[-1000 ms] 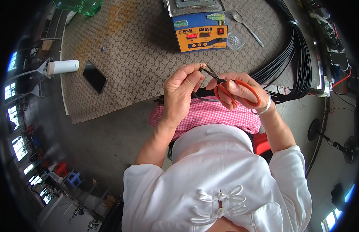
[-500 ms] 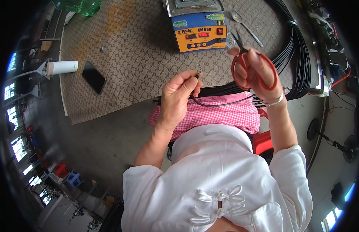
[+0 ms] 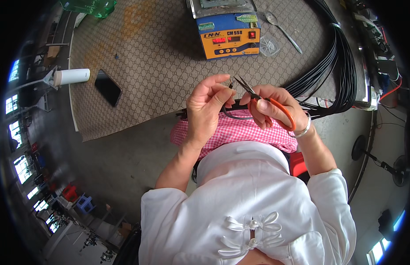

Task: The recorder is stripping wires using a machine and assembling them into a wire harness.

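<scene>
My left hand point(image 3: 203, 106) pinches the stripped end of a black cable point(image 3: 235, 117) between thumb and fingers, its tip pointing up. From there the cable curves down and to the right, passing behind my right hand point(image 3: 278, 99). That hand grips scissors point(image 3: 248, 88) with orange-red handles, fingers through the loops. The slim dark blades are slightly apart and point up-left, their tips close beside the cable's end. Whether they touch the fine wires is too small to tell. A pink checked cloth point(image 3: 240, 130) covers my lap beneath both hands.
On the patterned tabletop point(image 3: 156, 66) stands a blue and orange solder pot with a lit display point(image 3: 231, 42). A spoon point(image 3: 282, 31) and clear dish point(image 3: 269, 47) lie beside it. Bundled black cables point(image 3: 344, 75) curve along the right. A phone point(image 3: 108, 88) and white tumbler point(image 3: 74, 76) lie left.
My right hand has brought the scissors down and left, turning the blades toward the cable end. My left hand still holds the cable, its fingers slightly shifted.
</scene>
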`<state>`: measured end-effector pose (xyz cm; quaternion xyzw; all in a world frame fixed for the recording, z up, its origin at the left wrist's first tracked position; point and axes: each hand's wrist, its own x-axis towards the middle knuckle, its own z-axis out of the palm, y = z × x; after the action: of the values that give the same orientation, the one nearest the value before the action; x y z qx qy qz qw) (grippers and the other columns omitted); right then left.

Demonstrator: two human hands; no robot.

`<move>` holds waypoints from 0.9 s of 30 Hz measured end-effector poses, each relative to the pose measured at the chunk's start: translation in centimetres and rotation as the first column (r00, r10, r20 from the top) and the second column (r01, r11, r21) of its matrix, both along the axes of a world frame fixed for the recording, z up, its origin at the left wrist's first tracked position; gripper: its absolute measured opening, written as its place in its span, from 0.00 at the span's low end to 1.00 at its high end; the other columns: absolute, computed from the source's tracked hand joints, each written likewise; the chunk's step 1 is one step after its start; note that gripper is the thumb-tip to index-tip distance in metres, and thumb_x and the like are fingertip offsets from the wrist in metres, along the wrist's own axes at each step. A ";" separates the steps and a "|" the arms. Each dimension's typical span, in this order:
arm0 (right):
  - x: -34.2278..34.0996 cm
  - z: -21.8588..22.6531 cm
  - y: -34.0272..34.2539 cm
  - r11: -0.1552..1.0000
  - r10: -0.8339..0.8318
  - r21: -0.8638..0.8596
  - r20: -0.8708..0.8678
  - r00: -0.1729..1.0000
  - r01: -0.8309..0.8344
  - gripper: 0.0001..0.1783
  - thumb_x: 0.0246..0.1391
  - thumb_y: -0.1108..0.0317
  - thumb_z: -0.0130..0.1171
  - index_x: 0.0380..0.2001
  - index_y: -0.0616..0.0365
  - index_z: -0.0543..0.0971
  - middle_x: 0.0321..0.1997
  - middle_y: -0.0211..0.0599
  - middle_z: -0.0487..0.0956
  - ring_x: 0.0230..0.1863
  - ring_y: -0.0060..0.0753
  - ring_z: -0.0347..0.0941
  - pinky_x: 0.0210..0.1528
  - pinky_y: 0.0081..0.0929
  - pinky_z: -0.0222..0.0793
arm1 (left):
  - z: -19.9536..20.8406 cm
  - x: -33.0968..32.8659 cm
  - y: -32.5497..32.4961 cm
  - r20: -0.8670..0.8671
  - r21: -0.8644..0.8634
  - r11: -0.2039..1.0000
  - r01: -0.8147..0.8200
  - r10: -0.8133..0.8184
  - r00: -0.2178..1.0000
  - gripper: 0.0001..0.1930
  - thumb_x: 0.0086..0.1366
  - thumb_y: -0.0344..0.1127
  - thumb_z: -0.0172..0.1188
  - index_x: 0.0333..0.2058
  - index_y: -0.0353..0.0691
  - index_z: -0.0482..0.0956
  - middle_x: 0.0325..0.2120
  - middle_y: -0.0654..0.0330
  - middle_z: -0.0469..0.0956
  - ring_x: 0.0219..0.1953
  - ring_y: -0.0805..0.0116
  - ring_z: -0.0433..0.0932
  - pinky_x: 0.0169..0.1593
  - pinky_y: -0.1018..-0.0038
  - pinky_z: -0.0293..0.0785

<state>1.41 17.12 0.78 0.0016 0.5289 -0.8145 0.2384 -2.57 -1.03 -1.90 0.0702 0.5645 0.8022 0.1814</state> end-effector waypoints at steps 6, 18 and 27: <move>0.3 -0.5 -0.2 1.000 -0.014 -0.013 -0.012 1.000 0.014 0.18 0.54 0.57 0.51 0.36 0.64 0.73 0.15 0.27 0.70 0.15 0.15 0.65 0.17 0.12 0.59 | -0.1 0.1 0.3 -0.056 -0.031 0.999 -0.035 0.033 0.998 0.12 0.58 0.25 0.54 0.42 0.38 0.70 0.25 0.62 0.75 0.24 0.80 0.71 0.30 0.84 0.70; 0.4 -0.8 0.1 1.000 0.012 0.007 0.017 1.000 -0.012 0.18 0.54 0.57 0.51 0.37 0.64 0.73 0.13 0.26 0.69 0.14 0.15 0.65 0.16 0.11 0.57 | 0.2 0.1 0.1 -0.078 -0.125 0.992 -0.011 0.001 0.997 0.16 0.59 0.27 0.54 0.47 0.35 0.68 0.25 0.64 0.73 0.26 0.79 0.70 0.33 0.82 0.67; 0.3 -1.0 -0.3 0.989 -0.091 0.124 0.043 0.995 0.085 0.19 0.54 0.56 0.52 0.37 0.64 0.73 0.15 0.24 0.66 0.16 0.15 0.62 0.17 0.13 0.58 | 0.1 0.0 -0.1 0.232 -0.063 0.998 -0.026 0.040 0.972 0.12 0.55 0.25 0.57 0.39 0.30 0.73 0.27 0.60 0.75 0.27 0.76 0.71 0.33 0.81 0.68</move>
<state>1.73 16.87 -0.25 0.0593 0.5711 -0.7901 0.2148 -2.54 -1.13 -1.80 -0.0391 0.5642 0.7905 0.2350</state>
